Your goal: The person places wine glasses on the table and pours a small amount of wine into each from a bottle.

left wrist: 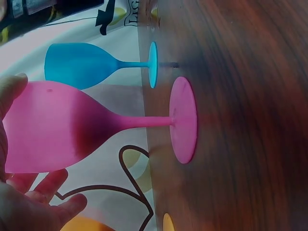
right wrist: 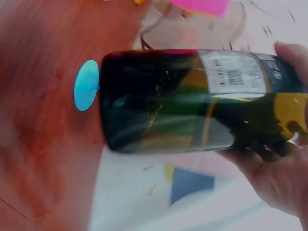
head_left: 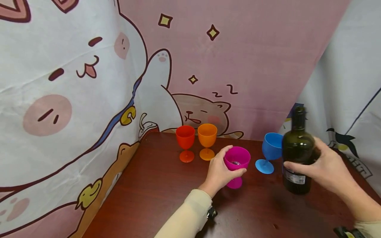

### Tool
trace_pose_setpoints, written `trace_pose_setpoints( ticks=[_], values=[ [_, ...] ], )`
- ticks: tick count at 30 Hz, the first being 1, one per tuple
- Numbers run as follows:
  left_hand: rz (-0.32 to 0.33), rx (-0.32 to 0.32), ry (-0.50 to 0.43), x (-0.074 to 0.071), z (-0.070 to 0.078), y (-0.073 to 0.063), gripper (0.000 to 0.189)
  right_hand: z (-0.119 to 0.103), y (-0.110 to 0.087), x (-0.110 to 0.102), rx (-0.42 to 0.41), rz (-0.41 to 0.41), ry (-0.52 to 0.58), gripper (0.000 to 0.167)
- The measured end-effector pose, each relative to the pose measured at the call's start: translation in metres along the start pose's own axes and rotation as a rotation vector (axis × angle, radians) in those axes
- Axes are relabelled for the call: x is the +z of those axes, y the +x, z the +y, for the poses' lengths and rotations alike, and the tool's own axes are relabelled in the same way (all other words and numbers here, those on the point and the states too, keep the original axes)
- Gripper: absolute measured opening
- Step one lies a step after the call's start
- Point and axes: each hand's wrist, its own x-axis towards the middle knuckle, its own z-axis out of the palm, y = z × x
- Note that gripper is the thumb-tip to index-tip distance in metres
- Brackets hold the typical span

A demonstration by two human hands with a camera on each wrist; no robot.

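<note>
My left hand grips a magenta wine goblet by its bowl, thumb on the near side and fingers on the far side. Something shiny shows at the bottom of that bowl. The goblet stands upright; whether its foot touches the table I cannot tell. In my right hand is a dark green wine bottle, held upright around its body and raised off the table. A white label shows on the bottle in the right wrist view. Partly behind the bottle stands a blue goblet.
On the dark brown table, a red goblet and an orange goblet stand side by side near the back edge. A cartoon-printed cloth hangs behind and along both sides.
</note>
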Motion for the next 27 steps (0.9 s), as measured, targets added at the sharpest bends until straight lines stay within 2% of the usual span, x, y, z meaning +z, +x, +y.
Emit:
trace_pose_setpoints(
  ticks=[2,6,9,11,13,16,20,27],
  values=[
    [0.002,0.01,0.002,0.001,0.001,0.0,0.088,0.017,-0.005,-0.007,0.119,0.076,0.048,0.103],
    [0.011,0.025,0.007,0.004,-0.001,0.001,0.087,0.055,-0.012,-0.015,0.274,0.265,0.164,0.095],
    [0.018,0.024,0.016,0.005,-0.002,0.0,0.087,0.083,-0.012,-0.015,0.345,0.387,0.267,0.09],
    [0.018,0.018,0.022,0.006,-0.002,0.0,0.087,0.097,-0.013,-0.013,0.409,0.434,0.29,0.088],
    [0.017,0.013,0.022,0.006,-0.002,0.0,0.087,0.11,-0.013,-0.01,0.44,0.491,0.322,0.086],
    [0.006,0.008,0.016,0.005,-0.002,0.0,0.088,0.126,-0.016,-0.003,0.449,0.556,0.298,0.096],
    [-0.001,0.017,0.008,0.007,-0.003,-0.001,0.087,0.139,-0.021,0.004,0.37,0.615,0.263,0.103],
    [0.011,0.025,0.016,0.006,-0.004,0.0,0.086,0.143,-0.015,0.01,0.304,0.588,0.345,0.076]
  ],
)
